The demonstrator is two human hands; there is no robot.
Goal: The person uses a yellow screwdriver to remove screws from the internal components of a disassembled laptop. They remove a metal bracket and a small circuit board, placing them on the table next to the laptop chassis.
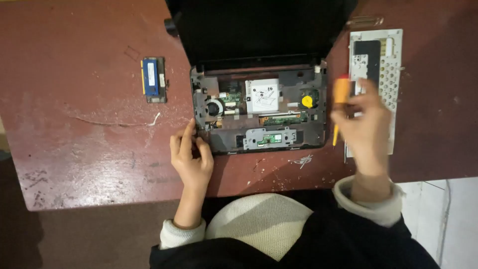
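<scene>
A small laptop (259,107) lies open on the table with its top cover off, so the fan, circuit boards and a yellow coin cell show. My left hand (190,158) rests at the laptop's front left corner, fingertips touching its edge and holding nothing. My right hand (366,122) hovers just right of the laptop, blurred, and grips an orange-handled screwdriver (341,92) with its yellow shaft pointing down toward the table.
The reddish-brown table (89,149) is worn and scratched. A blue memory module (151,78) lies left of the laptop. A white keyboard plate (381,60) lies face down at the right, partly under my right hand. The table's front edge runs near my body.
</scene>
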